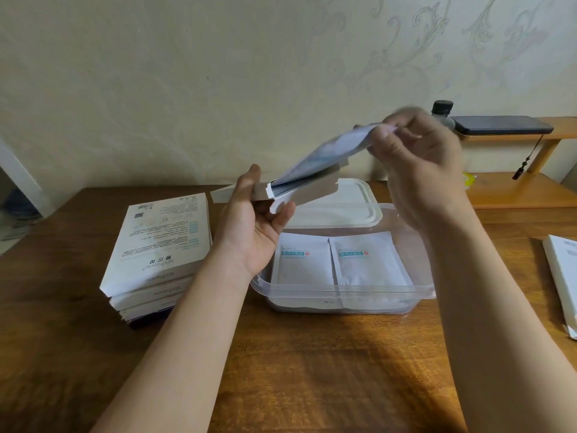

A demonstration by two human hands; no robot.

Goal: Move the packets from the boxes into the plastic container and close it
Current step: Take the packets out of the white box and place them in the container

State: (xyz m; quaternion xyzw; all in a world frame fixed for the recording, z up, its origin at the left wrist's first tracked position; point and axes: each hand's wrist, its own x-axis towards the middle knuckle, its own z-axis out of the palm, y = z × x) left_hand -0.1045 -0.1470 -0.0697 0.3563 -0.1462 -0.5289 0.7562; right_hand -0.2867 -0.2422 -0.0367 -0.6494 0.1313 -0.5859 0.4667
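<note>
Holding packets (324,157) half out of an open box (312,191).
Gripping the box with the left hand (253,226), pinching the packets' end with the right hand (418,170), above the plastic container (343,291).

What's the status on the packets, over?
Left hand grips open box; right hand pinches packets, half out. Container open, two flat packets inside, lid off behind. Nothing in the way.
</note>
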